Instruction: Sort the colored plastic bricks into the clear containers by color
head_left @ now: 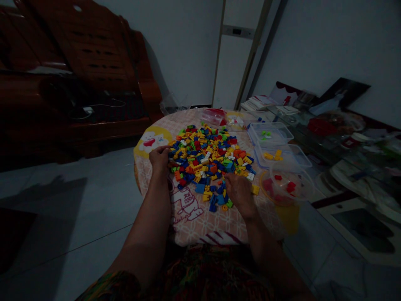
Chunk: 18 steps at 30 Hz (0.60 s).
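Note:
A big heap of toy building bricks (pixel 206 156) in yellow, blue, red, green, orange and white lies spread on a round table. My left hand (pixel 159 158) is at the heap's left edge, its fingers bent together beside the bricks. Whatever those fingertips may hold is too small and dark to make out. At the near right side of the heap, my right hand (pixel 239 190) has its fingers curled down among the bricks, their tips partly hidden. A yellow brick (pixel 255 190) lies just right of that hand.
Along the table's right side stand clear plastic boxes: one with green bricks (pixel 266 135), one with yellow bricks (pixel 273 156), and a round tub (pixel 303 195) with red ones. A clear ribbed container (pixel 211 117) lies at the back. A cluttered glass cabinet (pixel 332 146) borders the right.

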Motion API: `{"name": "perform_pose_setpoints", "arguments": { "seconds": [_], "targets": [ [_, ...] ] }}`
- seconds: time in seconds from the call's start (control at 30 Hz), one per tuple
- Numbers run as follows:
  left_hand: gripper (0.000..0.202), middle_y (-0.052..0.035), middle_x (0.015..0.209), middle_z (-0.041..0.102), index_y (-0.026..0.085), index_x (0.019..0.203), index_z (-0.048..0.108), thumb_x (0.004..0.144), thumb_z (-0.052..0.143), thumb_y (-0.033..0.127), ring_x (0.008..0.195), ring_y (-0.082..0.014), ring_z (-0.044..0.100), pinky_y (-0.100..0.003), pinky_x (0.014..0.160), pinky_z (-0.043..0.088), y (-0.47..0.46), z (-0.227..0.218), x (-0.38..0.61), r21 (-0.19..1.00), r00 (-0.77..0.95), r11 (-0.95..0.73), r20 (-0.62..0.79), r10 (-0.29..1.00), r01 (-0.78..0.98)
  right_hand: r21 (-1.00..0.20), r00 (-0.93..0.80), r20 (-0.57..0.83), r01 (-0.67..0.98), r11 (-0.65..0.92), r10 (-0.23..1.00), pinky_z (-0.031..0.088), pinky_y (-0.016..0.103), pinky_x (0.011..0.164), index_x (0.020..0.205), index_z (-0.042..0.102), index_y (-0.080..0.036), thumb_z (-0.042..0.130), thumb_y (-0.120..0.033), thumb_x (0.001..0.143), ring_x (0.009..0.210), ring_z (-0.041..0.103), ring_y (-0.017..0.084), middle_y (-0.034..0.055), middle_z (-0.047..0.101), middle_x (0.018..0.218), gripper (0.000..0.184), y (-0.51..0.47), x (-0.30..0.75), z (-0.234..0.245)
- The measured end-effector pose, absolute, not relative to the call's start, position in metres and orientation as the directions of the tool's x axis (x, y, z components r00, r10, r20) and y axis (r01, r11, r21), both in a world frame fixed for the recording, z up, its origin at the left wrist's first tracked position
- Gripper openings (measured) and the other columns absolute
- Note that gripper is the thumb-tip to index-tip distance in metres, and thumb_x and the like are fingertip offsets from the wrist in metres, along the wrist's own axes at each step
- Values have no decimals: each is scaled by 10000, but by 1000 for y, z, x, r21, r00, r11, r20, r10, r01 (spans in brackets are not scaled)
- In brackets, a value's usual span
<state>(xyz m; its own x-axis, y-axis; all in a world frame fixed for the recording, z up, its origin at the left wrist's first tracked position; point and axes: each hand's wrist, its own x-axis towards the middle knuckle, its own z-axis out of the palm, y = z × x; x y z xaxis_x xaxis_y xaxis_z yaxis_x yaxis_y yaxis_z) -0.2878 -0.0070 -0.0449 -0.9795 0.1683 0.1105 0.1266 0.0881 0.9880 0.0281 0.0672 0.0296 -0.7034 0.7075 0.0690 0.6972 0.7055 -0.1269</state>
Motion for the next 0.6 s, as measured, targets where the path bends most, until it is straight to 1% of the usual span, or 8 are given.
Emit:
{"name": "perform_pose_setpoints", "arguments": {
  "seconds": [0.1,0.17,0.3,0.4,0.47,0.53,0.6],
  "targets": [
    [333,-76,848,741,121,921,767,664,590,237,805,-196,676,-280,739,534,-7,-46,-288,988,-981,100,104,163,121,-123,-730,33,675,728,683,443,276,746,1080,712,-247,419,-290,988,899,706,213,82,758,986,310,67,22,29],
    [331,-68,829,737,135,917,767,656,591,238,794,-198,677,-278,721,538,-7,-47,-290,987,-982,112,100,162,119,-131,-765,23,635,761,643,444,274,748,1128,697,-256,431,-305,987,904,704,210,74,758,997,306,65,15,28],
    [323,-60,805,733,152,902,768,646,593,240,807,-212,680,-291,725,542,-7,-49,-292,978,-981,152,118,155,142,-179,-883,27,458,871,469,445,270,767,1275,616,-271,407,-331,1009,915,692,193,63,749,1038,344,50,-8,28],
    [315,-65,803,735,145,897,767,656,587,238,820,-218,678,-300,738,541,-7,-49,-292,976,-979,157,128,161,153,-182,-932,68,338,923,355,450,279,794,1288,596,-248,393,-337,1021,949,661,195,81,719,1060,347,33,-29,30],
    [307,-69,801,735,140,893,766,662,588,236,821,-218,678,-298,736,541,-7,-49,-292,976,-978,151,131,165,156,-150,-953,132,254,956,274,457,303,821,1278,590,-228,405,-331,1020,983,628,211,98,684,1078,334,22,-44,30],
    [296,-71,804,734,137,884,765,664,591,235,820,-217,678,-294,733,540,-6,-50,-293,977,-977,141,132,169,157,-94,-964,177,182,979,197,468,334,826,1250,595,-210,408,-280,1015,1020,591,235,116,652,1090,309,14,-57,29],
    [289,-73,813,736,138,878,765,667,594,236,820,-215,680,-292,732,538,-6,-51,-293,979,-976,131,134,172,158,-39,-975,169,143,989,148,482,354,805,1186,622,-179,418,-197,994,1066,553,264,140,634,1091,281,9,-66,27]
  ]
}}
